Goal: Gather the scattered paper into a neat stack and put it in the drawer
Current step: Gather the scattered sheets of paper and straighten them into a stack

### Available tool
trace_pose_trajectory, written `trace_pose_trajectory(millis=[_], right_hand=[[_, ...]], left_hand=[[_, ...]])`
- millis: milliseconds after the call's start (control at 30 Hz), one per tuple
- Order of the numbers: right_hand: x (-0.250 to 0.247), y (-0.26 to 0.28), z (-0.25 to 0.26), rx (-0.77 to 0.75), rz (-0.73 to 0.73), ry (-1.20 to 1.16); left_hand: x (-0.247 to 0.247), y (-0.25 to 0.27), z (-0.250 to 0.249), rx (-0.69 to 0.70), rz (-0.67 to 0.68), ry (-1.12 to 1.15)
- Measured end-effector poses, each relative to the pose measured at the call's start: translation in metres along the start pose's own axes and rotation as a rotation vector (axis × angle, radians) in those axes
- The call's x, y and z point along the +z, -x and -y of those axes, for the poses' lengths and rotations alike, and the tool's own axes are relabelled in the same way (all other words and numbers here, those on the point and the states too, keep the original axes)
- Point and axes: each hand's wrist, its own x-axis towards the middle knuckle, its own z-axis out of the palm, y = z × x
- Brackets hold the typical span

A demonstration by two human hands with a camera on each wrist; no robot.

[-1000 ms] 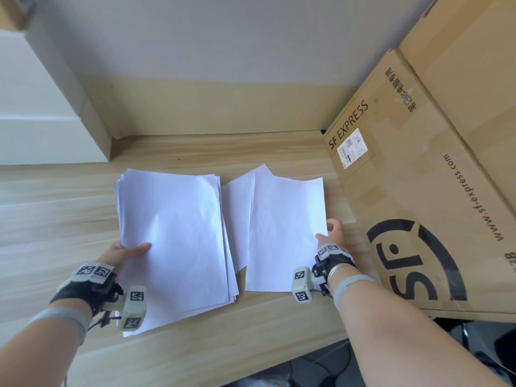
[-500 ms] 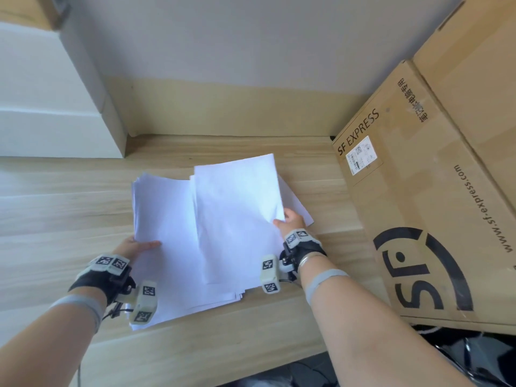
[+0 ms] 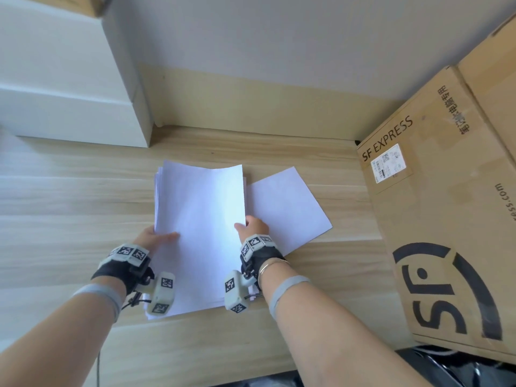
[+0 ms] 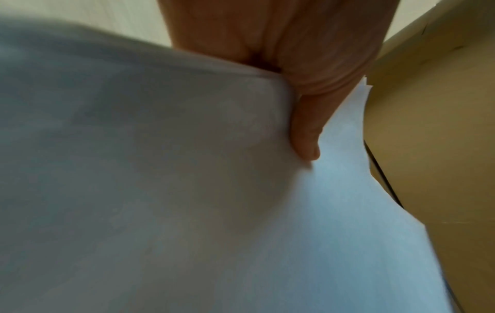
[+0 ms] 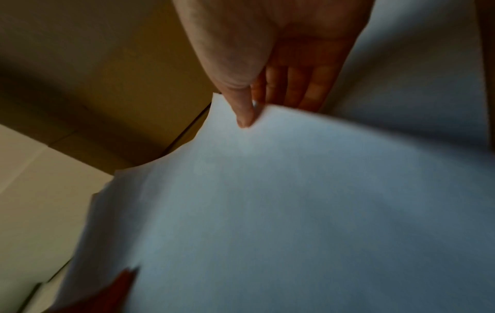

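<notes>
my left hand pinches the paper stack at its left edge on the desk, my right hand pinching the top sheet's right edge. one loose sheet lies beside it (still ungathered). squaring and the drawer remain; no drawer shows.

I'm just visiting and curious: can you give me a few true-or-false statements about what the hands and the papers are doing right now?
1. The right hand pinches the top sheet at its right edge. True.
2. The left hand is lifted clear of the paper stack. False: it grips the stack's left edge.
3. A single sheet lies askew to the right of the stack. True.
4. The cardboard box sits left of the papers. False: it is on the right.
</notes>
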Motion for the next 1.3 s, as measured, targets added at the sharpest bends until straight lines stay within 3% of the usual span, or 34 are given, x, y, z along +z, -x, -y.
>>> trace_pose_trajectory(millis=[167, 300, 667, 733, 833, 900, 966, 1133, 1300], right_hand=[[-0.040, -0.022, -0.030, 0.099, -0.185, 0.067], [-0.053, -0.027, -0.052, 0.101, -0.038, 0.296], [-0.098, -0.039, -0.066, -0.107, 0.130, 0.661], [-0.098, -0.039, -0.069, -0.063, 0.036, 0.580], [-0.089, -0.031, -0.069, 0.213, -0.210, 0.240], [-0.080, -0.022, -0.063, 0.412, -0.210, 0.092], [-0.072, -0.020, -0.057, 0.502, -0.218, 0.003], [-0.068, -0.022, -0.060, 0.524, -0.250, -0.100], [-0.082, -0.012, -0.067, 0.376, -0.291, -0.392]], left_hand=[[-0.016, -0.002, 0.003, 0.033, -0.027, 0.065], [-0.034, -0.008, 0.009, 0.044, -0.017, 0.118], [-0.043, -0.010, 0.010, 0.007, 0.036, 0.088], [-0.038, -0.010, 0.009, 0.000, 0.048, 0.079], [-0.031, -0.009, 0.006, -0.009, 0.070, 0.082], [-0.029, -0.007, 0.005, -0.012, 0.081, 0.083], [-0.027, -0.007, 0.003, -0.016, 0.085, 0.085], [-0.026, -0.007, 0.004, -0.015, 0.065, 0.079], [-0.027, -0.007, 0.005, -0.007, 0.045, 0.090]])
